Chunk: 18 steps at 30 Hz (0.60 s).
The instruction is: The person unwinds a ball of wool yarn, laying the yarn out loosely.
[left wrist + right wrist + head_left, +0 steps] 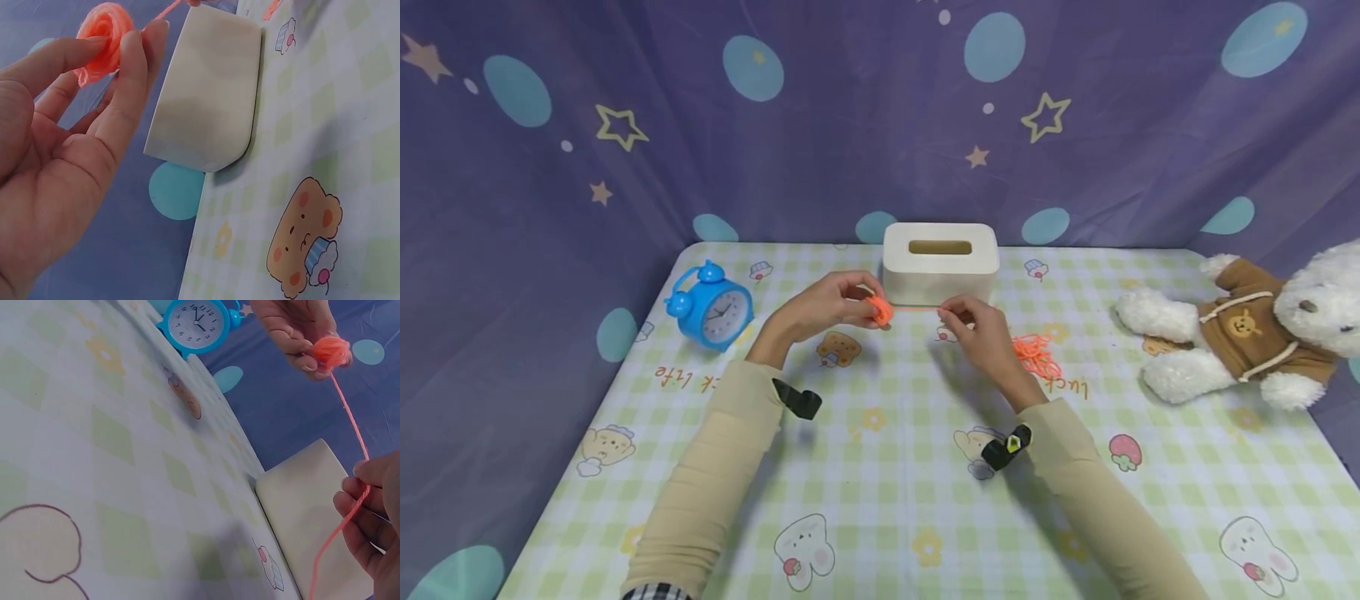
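Note:
My left hand [835,305] pinches a small wound ball of orange yarn [106,42] between thumb and fingers, raised over the table. From the ball a taut strand of yarn [347,411] runs across to my right hand [977,330]. The right thumb and fingers [369,494] pinch that strand, and its tail hangs down past them in the right wrist view. A loose heap of the same orange yarn [1036,357] lies on the table beside the right wrist.
Behind the hands stands a cream tissue box [940,283] with a slot on top. A blue alarm clock [721,313] is at the left, a white teddy bear [1180,350] in a brown hoodie at the right. A checked cloth [850,483] covers the table; a purple curtain [865,150] hangs behind.

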Motion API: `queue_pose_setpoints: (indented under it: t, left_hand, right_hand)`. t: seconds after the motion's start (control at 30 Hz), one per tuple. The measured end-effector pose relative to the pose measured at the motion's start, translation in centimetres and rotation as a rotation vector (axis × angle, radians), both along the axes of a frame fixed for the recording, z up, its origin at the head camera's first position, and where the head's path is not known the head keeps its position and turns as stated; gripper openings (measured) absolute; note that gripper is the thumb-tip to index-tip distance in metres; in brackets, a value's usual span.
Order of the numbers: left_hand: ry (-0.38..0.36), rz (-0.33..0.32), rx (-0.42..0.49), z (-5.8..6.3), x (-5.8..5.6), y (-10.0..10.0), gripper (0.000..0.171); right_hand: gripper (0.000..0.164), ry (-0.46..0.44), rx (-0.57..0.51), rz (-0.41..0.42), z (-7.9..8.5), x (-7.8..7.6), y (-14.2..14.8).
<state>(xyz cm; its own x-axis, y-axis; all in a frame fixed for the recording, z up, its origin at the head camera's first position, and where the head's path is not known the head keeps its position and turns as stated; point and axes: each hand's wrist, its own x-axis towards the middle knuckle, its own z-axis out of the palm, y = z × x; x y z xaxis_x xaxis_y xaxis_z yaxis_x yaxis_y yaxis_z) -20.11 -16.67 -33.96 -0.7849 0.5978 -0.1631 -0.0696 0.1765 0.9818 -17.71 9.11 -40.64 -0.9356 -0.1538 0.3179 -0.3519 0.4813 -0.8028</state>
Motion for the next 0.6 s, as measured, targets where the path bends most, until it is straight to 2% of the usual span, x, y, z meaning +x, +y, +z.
queue_pose_setpoints:
  t: [0.13,0.47,0.6]
  left_hand:
    - [0.006,0.003,-0.011,-0.18,-0.05,-0.05,0.014]
    - [0.091,-0.006,-0.061,-0.26,-0.11,-0.2,0.014]
    - [0.083,0.0,-0.063,-0.19,-0.17,-0.15,0.024]
  right_hand:
    - [0.015,-0.002,0.003,-0.009,0.04,0.0,0.1]
    - [0.015,-0.01,0.003,-0.004,0.07,0.07,0.37]
    - [0.014,0.001,-0.011,-0.013,0.01,-0.01,0.58]
